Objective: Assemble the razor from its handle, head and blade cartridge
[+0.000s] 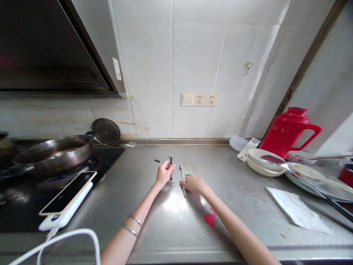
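Note:
My left hand (pixel 164 172) pinches a slim dark stick-shaped thing (pixel 171 176) with a shiny shaft and a small crosswise top. It is held upright above the steel counter; its exact kind is too small to make out. Just right of it, my right hand (pixel 194 183) is closed at a thin pale rod (pixel 182 172), one fingertip crossing over it. The thumb is hidden. By the right knuckles shows a bit of a small teal thing (pixel 188 174), mostly covered. A short black piece (pixel 157 160) lies left of my left hand.
At left are a pan (pixel 55 152) on the stove and a phone (pixel 70 193) on a white power bank (pixel 66 209) with a cable. Stacked dishes (pixel 264 169), a red thermos (pixel 286 132) and a white napkin (pixel 298 209) are at right.

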A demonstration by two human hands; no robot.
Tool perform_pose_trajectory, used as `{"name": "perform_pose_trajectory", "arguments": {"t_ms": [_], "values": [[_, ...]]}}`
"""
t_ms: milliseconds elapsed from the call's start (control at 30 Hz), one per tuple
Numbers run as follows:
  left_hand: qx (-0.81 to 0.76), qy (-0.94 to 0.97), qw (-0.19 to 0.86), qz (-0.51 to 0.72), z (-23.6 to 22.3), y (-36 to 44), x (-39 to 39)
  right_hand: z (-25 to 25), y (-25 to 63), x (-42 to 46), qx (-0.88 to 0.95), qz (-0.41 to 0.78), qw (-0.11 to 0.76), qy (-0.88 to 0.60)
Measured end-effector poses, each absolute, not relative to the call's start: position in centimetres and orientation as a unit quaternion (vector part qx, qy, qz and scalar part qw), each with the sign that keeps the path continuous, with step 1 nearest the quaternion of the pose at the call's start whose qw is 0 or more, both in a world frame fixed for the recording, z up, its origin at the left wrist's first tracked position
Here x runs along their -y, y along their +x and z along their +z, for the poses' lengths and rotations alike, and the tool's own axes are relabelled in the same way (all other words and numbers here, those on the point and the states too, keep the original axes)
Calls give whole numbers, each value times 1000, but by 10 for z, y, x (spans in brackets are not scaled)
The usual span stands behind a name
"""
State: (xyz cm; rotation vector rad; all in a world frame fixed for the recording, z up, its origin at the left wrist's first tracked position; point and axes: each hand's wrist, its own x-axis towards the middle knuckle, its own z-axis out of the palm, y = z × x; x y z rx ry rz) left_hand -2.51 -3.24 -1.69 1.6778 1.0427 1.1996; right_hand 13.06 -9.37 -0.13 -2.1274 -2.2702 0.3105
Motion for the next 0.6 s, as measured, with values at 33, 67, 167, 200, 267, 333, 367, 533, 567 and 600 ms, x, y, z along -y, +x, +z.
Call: {"name": "perform_pose_trajectory", "arguments": {"t_ms": [33,67,167,200,267,333,367,533,567,600], "values": [[-414,676,377,478,-16,-25,34,-2,129,94,724,96,2,-683],[-418,687,355,477,-14,-25,36,-2,127,94,721,98,-7,-686],[-440,704,307,466,-11,-24,40,0,126,95,717,101,-22,-689],[-447,706,294,464,-10,-24,40,2,127,95,718,107,-23,-688],[-451,712,273,463,-9,-25,41,6,131,95,721,131,-15,-681],[-444,719,262,466,-8,-26,41,11,138,93,721,163,15,-673],[-439,721,263,468,-7,-26,41,14,144,92,719,172,41,-672],[-427,710,275,488,-10,-26,39,25,182,81,710,103,273,-641],[-423,709,273,494,-11,-26,39,26,189,80,717,91,321,-613],[-419,710,268,500,-12,-26,38,27,195,79,725,86,358,-582]]}}
